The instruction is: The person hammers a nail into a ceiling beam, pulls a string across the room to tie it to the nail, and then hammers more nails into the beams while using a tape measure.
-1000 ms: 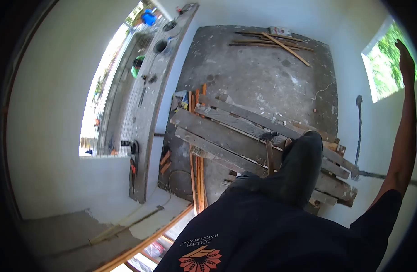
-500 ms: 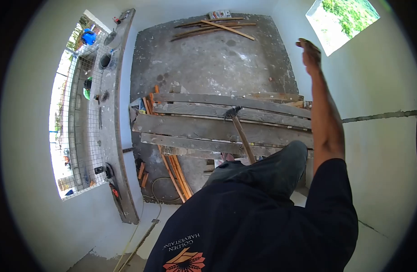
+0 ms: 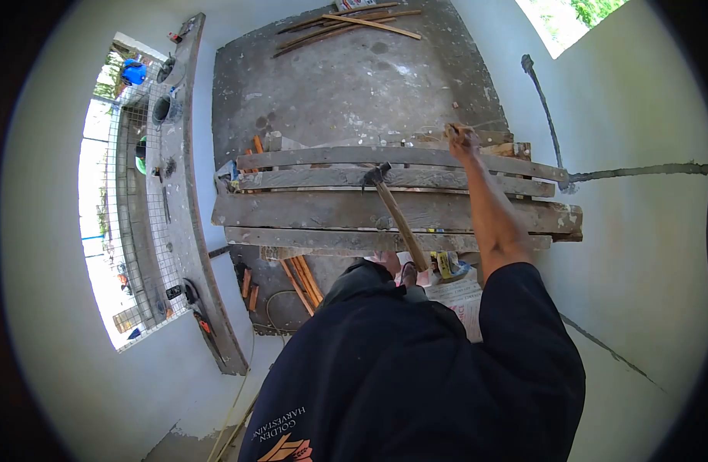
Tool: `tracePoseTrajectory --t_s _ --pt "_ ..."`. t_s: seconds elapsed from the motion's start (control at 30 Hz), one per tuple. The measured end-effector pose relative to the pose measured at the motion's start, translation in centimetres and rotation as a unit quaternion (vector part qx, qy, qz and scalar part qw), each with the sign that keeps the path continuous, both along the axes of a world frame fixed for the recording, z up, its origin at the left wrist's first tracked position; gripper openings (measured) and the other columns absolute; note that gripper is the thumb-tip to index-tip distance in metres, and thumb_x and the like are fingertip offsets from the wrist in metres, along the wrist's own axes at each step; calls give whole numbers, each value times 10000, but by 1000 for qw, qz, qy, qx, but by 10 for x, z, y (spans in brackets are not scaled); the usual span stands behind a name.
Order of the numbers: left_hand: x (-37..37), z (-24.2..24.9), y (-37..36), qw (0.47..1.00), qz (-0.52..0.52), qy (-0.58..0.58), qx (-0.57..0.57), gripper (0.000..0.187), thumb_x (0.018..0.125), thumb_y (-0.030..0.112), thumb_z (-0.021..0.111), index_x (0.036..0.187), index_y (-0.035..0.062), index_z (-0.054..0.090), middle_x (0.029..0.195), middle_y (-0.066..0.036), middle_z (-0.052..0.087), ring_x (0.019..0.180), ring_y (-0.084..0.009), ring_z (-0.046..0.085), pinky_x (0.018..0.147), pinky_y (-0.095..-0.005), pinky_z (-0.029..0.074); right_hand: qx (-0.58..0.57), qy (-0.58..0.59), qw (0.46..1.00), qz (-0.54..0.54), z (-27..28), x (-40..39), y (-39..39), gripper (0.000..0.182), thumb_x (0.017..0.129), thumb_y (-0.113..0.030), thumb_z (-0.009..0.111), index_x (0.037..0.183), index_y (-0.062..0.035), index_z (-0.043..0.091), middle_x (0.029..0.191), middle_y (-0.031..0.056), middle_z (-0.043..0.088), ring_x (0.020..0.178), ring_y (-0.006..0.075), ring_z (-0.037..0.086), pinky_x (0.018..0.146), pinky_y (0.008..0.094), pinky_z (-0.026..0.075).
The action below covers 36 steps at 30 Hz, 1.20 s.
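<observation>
My right hand [image 3: 463, 142] is stretched out over the far edge of a bench of weathered grey planks [image 3: 308, 206]. Its fingers are drawn together; whatever they hold is too small to make out. A faint thin line runs beside the fingers. Left of that hand, a claw hammer [image 3: 400, 219] with a dark head and wooden handle rests across the planks, its handle end jutting over the near edge. My left hand is out of view, hidden below my shirt or outside the picture.
Loose wooden strips [image 3: 354, 31] lie on the far concrete floor. Orange-brown timber [image 3: 302, 283] leans under the bench on the left. A concrete ledge [image 3: 186, 162] beside a mesh-covered window holds a hand saw [image 3: 202, 322]. Printed sacks [image 3: 458, 296] lie by my feet.
My right hand has come down and left from beside the wall window to over the planks, and its fingers have closed. My raised leg has lowered. The hammer stays on the planks.
</observation>
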<state>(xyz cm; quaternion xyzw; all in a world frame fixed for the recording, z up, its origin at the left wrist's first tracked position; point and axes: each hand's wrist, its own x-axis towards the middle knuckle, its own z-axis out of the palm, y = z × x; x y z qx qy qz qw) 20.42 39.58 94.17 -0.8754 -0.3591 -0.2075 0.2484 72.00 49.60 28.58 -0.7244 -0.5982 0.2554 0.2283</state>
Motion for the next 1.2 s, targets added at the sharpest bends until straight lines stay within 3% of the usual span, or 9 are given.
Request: tracePoseTrajectory --t_s 0.3,0.4,0.47,0.53,0.57,0.6,0.73,1.0,1.2 --pt "-11 -125 7 992 89 -81 -36 277 843 334 611 788 63 587 758 -134 609 676 -211 608 618 -361 490 -67 -153 986 -10 -108 -18 -9 402 933 -380 345 1130 -132 592 1086 173 603 1015 366 564 864 447 438" --pt "-6 -311 -15 917 159 -276 -242 270 843 327 618 783 65 588 754 -132 610 673 -206 607 616 -356 491 29 -105 993 50 -210 28 14 379 909 -343 407 1161 -130 594 1137 178 593 1049 336 566 883 423 430" --pt "45 -499 -53 757 178 -402 -484 265 843 322 622 779 67 589 751 -130 610 671 -203 607 615 -353 491 -25 -135 988 71 -201 17 15 386 894 -309 431 1191 -112 579 1130 188 595 1056 346 561 881 419 434" --pt "129 -662 -118 619 186 -379 -662 590 765 589 602 835 4 620 793 -205 627 747 -325 628 658 -409 489 -27 -197 976 85 -205 20 9 388 890 -309 432 1179 -102 587 1115 191 600 1050 356 561 871 421 440" --pt "172 -680 -134 525 203 -325 -760 593 766 574 625 806 -16 571 778 -175 637 791 -291 639 682 -372 491 -17 -212 974 82 -204 17 9 382 888 -308 434 1159 -97 601 1105 190 605 1043 360 563 865 421 443" --pt "221 -753 -166 576 234 -335 -708 669 725 623 635 774 -42 577 769 -197 634 768 -311 636 667 -400 487 -18 -203 974 101 -198 10 12 379 889 -309 431 1120 -66 610 1074 212 606 1013 376 564 847 428 442" --pt "274 -767 -178 318 357 -549 -686 707 671 608 682 795 -83 601 819 -244 629 845 -351 635 724 -411 490 -47 -197 963 177 -178 14 23 391 889 -304 417 1007 0 633 987 262 609 939 411 567 793 450 435" --pt "285 -796 -201 393 370 -630 -559 362 805 342 602 819 -18 633 794 -219 637 767 -342 636 698 -416 480 -21 -173 970 169 -196 24 31 369 895 -265 435 979 39 627 908 212 639 841 310 583 759 395 442" --pt "281 -820 -200 428 329 -625 -564 316 808 270 540 806 -36 619 797 -283 599 803 -427 601 690 -468 478 -42 -159 974 159 -192 24 34 394 899 -265 414 1080 24 611 1055 236 616 959 396 580 836 407 451"
